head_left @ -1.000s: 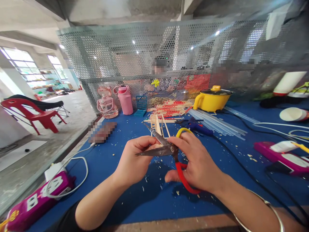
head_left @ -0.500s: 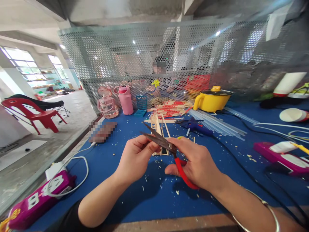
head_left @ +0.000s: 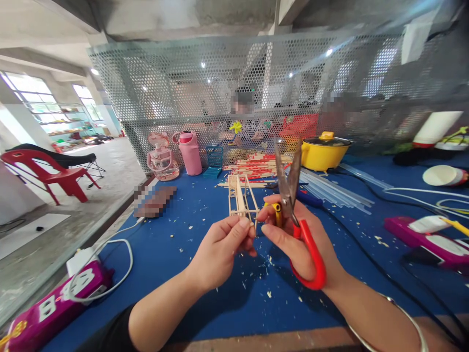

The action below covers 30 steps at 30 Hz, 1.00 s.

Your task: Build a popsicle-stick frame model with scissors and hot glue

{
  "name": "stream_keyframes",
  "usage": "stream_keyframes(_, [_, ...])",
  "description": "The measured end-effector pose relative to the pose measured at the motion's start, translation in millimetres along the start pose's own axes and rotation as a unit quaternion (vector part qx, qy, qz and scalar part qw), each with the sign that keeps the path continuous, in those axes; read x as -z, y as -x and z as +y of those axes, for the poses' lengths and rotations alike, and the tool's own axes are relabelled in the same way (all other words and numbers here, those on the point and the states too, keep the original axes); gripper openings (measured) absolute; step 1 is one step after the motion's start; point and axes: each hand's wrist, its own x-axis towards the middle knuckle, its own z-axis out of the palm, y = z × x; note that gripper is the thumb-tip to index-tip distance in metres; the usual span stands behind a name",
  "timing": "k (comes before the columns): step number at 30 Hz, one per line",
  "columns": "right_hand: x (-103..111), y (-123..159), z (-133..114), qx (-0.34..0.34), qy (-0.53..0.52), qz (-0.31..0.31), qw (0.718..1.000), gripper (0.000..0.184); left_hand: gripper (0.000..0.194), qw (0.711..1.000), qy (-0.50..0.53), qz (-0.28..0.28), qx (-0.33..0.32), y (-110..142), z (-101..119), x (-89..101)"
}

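My right hand is closed around scissors with one red and one yellow handle; the dark blades point up and away, slightly apart. My left hand pinches a tiny wooden piece between thumb and fingertips, just left of my right hand's fingertips. Both hands hover above the blue table mat, which is littered with wood chips. A small frame of wooden sticks stands on the mat just beyond my hands.
A pile of red-tipped sticks, clear glue sticks, a yellow pot, two pink bottles and a blue basket lie farther back. Power strips sit at left and right, with cables. A person sits behind the mesh screen.
My right hand has swung the scissors from lying across my left hand to pointing upward. My left hand has drawn back slightly, still pinching the small piece.
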Motion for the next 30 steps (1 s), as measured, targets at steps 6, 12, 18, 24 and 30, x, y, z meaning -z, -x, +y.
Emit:
stream_keyframes(6, [-2.2, 1.3, 0.0, -0.024, -0.12, -0.03, 0.992, 0.033, 0.037, 0.997, -0.076, 0.017, 0.002, 1.8, -7.3, -5.9])
stream_keyframes(12, [-6.7, 5.3, -2.5, -0.023, -0.015, 0.015, 0.999, 0.033, 0.038, 0.986, -0.164, 0.035, -0.014, 2.0, -12.6, -7.8])
stream_keyframes(18, [-0.3, 1.9, -8.4, -0.022, 0.08, 0.038, 0.996, 0.033, 0.03, 0.988, -0.141, 0.051, -0.017, 1.7, -5.6, -5.3])
stream_keyframes(24, [75.6, 46.0, -6.7, -0.154, 0.38, -0.047, 0.911, 0.045, 0.01, 0.972, 0.077, 0.221, -0.03, -12.6, 20.5, 28.1])
stream_keyframes(30, [101.8, 70.1, 10.9, -0.192, 0.545, -0.143, 0.803, 0.034, 0.031, 0.953, 0.136, 0.253, 0.095, -29.5, 9.6, 54.2])
